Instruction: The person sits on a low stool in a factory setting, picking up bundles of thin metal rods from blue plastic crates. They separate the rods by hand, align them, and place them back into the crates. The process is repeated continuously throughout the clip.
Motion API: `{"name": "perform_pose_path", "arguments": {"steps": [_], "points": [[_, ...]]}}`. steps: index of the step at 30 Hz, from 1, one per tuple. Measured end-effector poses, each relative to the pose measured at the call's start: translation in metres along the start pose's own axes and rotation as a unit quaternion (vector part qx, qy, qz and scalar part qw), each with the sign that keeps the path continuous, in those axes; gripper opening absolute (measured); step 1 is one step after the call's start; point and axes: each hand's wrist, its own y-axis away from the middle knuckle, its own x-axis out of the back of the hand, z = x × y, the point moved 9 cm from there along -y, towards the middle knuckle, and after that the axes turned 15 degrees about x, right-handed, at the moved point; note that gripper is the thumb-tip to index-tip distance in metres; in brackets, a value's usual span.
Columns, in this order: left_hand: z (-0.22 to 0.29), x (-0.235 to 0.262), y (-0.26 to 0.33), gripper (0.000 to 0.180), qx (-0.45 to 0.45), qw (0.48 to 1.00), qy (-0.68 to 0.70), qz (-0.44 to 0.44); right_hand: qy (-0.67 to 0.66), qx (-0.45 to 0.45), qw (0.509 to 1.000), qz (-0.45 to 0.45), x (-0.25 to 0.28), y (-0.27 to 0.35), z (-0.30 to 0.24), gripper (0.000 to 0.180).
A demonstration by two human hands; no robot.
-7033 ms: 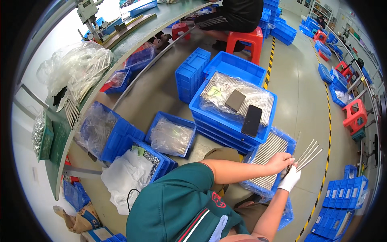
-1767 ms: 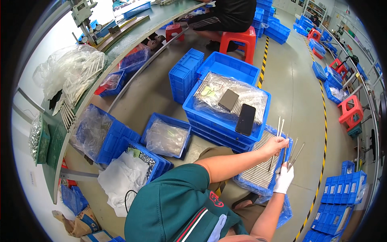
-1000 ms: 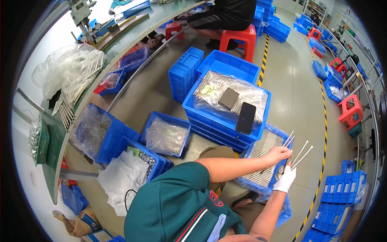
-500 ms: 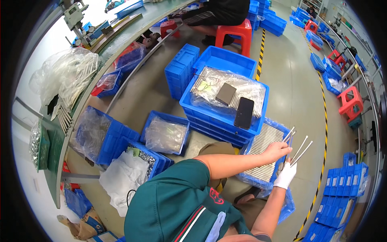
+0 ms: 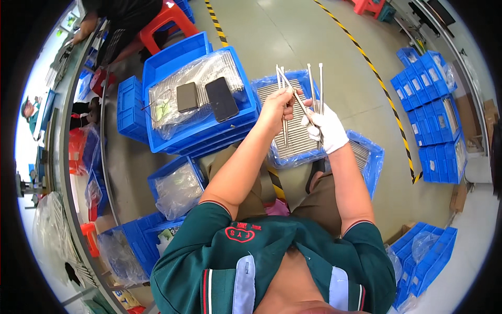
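My left hand (image 5: 278, 109), bare, is closed round a few thin silver metal rods (image 5: 285, 135) that cross at different angles. The white-gloved right hand (image 5: 329, 130) grips more of these rods (image 5: 320, 83), their small-headed ends pointing up and away from me. One slanting rod (image 5: 299, 99) runs between the two hands. Both hands are close together above a blue plastic-lined tray (image 5: 299, 161), where similar rods (image 5: 293, 149) lie side by side in rows. How many rods each hand holds is partly hidden by the fingers.
Left of my hands stands a stack of blue crates (image 5: 172, 144), topped with bagged rods, a black phone (image 5: 221, 99) and a dark box (image 5: 187, 97). Another lined tray (image 5: 372, 162) lies right of my knee. A person sits on a red stool (image 5: 164, 23) at the bench. Blue bins (image 5: 426, 120) stand right.
The view has swung right, so my hands and the tray now appear nearer the middle. My hands have spread slightly apart, with rods in both.
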Motion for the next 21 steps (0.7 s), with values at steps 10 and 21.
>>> {"name": "perform_pose_path", "arguments": {"steps": [10, 21], "points": [[-0.003, -0.005, 0.002, 0.027, -0.02, 1.0, -0.011, 0.02, 0.124, 0.084, 0.987, 0.054, 0.016, 0.0, -0.004, 0.011], [-0.012, -0.019, 0.001, 0.021, 0.005, 0.992, -0.124, 0.02, 0.248, 0.158, 0.951, 0.091, 0.023, -0.003, -0.014, 0.008]]}}
